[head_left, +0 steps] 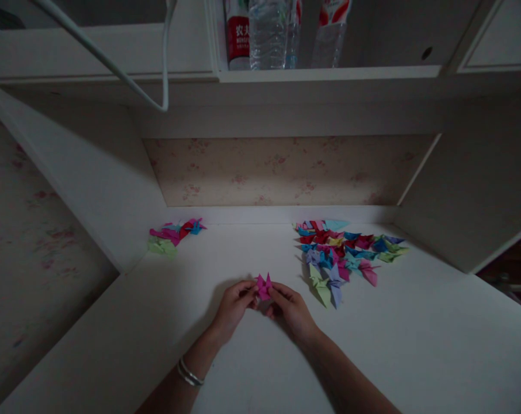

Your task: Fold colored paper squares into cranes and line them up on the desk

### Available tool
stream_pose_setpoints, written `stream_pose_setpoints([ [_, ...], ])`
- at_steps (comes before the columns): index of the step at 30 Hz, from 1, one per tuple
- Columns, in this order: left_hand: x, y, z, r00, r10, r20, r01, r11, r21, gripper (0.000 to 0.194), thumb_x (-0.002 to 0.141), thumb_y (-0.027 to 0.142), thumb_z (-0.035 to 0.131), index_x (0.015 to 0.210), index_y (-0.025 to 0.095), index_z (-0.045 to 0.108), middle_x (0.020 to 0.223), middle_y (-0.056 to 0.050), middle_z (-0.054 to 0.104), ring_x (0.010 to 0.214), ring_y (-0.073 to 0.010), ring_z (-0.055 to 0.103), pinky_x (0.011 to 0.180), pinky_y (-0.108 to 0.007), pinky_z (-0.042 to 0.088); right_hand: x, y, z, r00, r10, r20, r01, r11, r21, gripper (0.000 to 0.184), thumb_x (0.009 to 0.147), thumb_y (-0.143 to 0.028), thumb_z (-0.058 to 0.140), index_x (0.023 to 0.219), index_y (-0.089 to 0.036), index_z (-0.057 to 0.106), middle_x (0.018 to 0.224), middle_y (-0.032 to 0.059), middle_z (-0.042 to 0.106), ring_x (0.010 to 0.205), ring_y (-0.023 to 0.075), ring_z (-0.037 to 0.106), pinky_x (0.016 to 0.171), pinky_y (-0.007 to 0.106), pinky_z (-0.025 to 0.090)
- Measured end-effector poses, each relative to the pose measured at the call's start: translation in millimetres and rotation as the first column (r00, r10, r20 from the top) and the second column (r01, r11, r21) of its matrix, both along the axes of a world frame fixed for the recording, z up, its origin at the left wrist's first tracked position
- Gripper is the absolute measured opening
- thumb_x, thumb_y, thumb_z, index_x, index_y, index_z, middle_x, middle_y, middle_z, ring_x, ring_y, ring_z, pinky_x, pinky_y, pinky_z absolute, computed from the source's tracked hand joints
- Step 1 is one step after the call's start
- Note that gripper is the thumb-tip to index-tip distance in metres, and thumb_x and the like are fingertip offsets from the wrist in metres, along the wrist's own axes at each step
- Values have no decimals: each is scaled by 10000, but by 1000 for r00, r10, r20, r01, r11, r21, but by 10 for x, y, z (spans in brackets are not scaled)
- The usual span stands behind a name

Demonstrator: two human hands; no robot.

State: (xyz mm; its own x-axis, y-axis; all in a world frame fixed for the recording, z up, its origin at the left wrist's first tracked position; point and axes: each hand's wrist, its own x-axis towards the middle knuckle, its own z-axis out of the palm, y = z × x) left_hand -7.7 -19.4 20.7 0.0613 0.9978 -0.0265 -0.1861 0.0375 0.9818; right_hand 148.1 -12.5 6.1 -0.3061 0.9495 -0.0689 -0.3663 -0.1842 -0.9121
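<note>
A small magenta origami crane (264,287) is held up between my two hands above the white desk (243,368). My left hand (237,302) pinches its left side between thumb and fingers. On the other side, my right hand (292,307) grips the right edge in the same way. Two pointed tips of the folded paper stick up between the fingertips. Parts of the paper are hidden behind my thumbs. A silver bracelet (190,372) circles my left wrist.
Many coloured paper cranes (338,250) lie grouped at the right rear of the desk. A smaller pile of folded paper (174,234) sits at the left rear. Overhead, a shelf (329,75) holds plastic bottles (267,34), and a white cable (126,80) hangs at upper left.
</note>
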Motion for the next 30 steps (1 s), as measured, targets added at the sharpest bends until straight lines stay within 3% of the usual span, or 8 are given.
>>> stream_pose_setpoints([
  [4,-8,7,-1,999,41,-11,-41,999,-12,336,698,411,740,862,119,711,693,-38,636,572,-117,516,553,-232,415,-5,-1,-1,1000,3,-9,-3,1000,-7,429,707,-476,735,994,-160,689,780,45,682,499,101,552,504,246,395],
  [11,4,13,-8,997,73,-30,-74,997,-15,346,686,428,743,843,122,720,693,-41,640,565,-114,512,535,-225,396,-13,1,-1,1000,-8,17,8,1000,-11,423,695,-477,739,965,-154,701,654,23,663,457,95,513,480,241,371],
  [30,-10,23,-58,997,58,-42,-57,998,24,305,743,409,698,849,124,711,632,-8,595,536,-102,486,513,-225,379,-5,-3,22,999,-16,51,15,1000,16,399,715,-464,728,957,-149,691,657,20,655,456,90,512,480,235,387],
])
